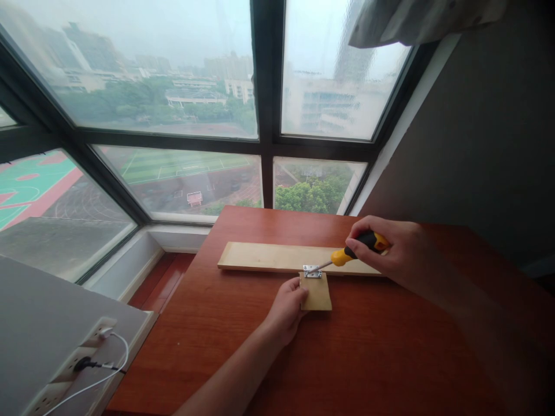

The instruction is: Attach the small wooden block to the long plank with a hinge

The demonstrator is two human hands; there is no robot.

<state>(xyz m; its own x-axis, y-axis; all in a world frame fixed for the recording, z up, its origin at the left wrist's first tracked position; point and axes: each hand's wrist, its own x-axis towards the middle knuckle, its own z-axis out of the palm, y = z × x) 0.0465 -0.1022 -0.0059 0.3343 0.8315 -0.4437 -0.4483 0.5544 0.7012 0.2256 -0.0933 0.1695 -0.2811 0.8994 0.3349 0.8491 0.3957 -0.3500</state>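
Observation:
My left hand (288, 307) is closed on the left edge of a small wooden board (317, 296), thumb on top. A silver metal hinge (312, 270) lies along the far edge of that board. In my right hand (392, 248) is a yellow and black screwdriver (344, 256), gripped by its handle and slanting down to the left. Its tip meets the hinge; a screw under it is too small to make out. Behind the hinge, a long pale wooden plank (264, 257) lies across the table, its right end partly hidden by my right hand.
The reddish-brown wooden table (195, 358) stretches toward large dark-framed windows (266, 115). At lower left, a low wall carries power sockets (69, 365) with a white cable (128, 349) and a black plug (82, 363). A grey wall (485, 144) rises on the right.

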